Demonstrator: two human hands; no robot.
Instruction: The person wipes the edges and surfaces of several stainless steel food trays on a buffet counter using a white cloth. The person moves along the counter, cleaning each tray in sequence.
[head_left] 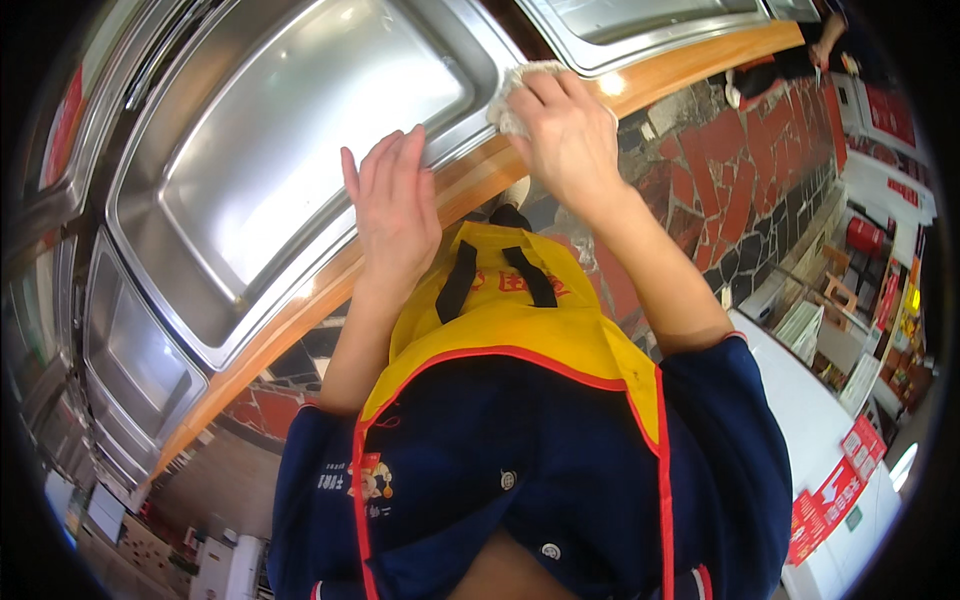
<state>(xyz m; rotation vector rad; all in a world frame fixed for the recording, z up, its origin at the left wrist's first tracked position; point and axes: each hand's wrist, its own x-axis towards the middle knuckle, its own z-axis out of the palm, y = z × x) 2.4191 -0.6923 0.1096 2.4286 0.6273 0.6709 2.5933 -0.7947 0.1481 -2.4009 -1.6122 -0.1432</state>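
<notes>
A white cloth is bunched under my right hand, whose fingers curl over it. It presses on the corner rim of a large steel tray, by the wooden counter edge. My left hand hovers or rests at the near rim of the same tray, fingers stretched out and slightly spread, with nothing in it. Whether its fingertips touch the metal, I cannot tell. The tray's shiny inside holds nothing that I can see.
More steel trays stand alongside, one at the upper right and a smaller one at the left. A wooden edge strip runs along the front. Another person's hand shows at the far right. Behind me on the right is a white cabinet.
</notes>
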